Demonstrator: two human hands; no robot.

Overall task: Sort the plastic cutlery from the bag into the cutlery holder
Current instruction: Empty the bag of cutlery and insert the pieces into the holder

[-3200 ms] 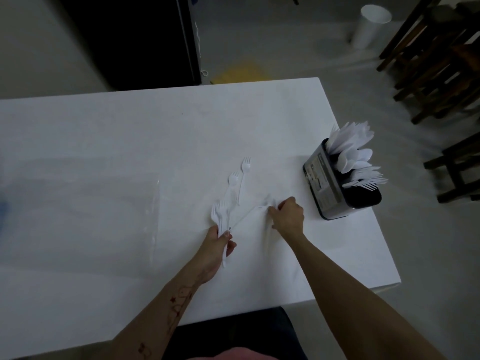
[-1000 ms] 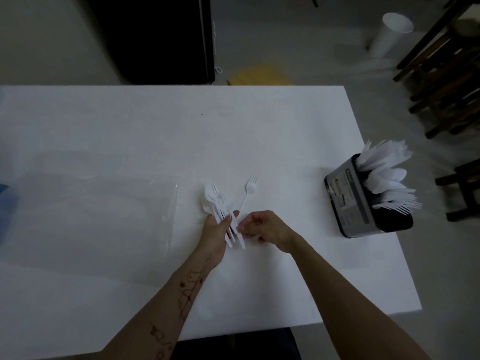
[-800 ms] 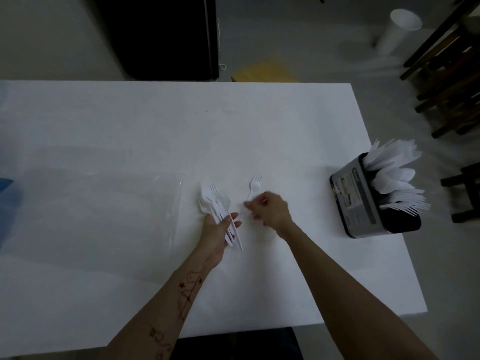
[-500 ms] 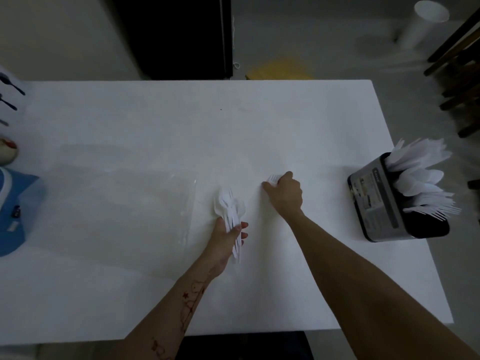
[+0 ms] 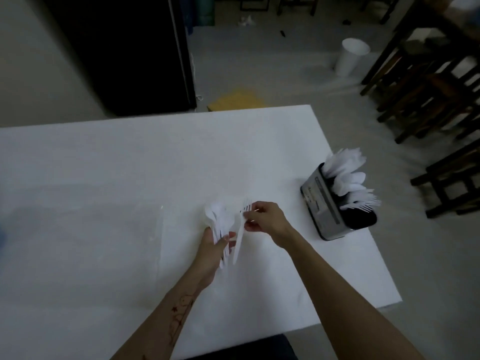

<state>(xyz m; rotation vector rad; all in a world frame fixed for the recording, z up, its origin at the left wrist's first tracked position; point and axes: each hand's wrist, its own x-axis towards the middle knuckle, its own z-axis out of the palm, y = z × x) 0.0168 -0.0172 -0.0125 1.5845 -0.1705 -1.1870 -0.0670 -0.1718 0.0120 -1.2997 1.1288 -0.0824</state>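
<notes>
- Fingers (image 5: 249, 220) of right hand (image 5: 267, 216) pinching a single white fork (image 5: 241, 229) near its neck, tines up, handle hanging down toward the table (image 5: 130, 162).
- Left hand (image 5: 211, 245) curled round a bundle of cutlery (image 5: 218, 222), spoon bowls and fork heads fanned above the fist, handles poking out below.
- Fork held just beside the bundle, apparently about to join it; touching or not, cannot tell.
- Cutlery holder (image 5: 326, 211) well apart to the right, near the table corner, already crowded with white pieces leaning outward.
- Clear plastic bag (image 5: 85, 235) lying flat to the left, seemingly emptied.
- Risk: mixed bundle slipping from a loose fist, smooth handles sliding past each other and scattering.
- Risk: spoons and forks landing in the wrong compartment if dropped in together unsorted.
- Risk: crowded holder snagging incoming handles, or tipping off the near edge under a sideways push.
</notes>
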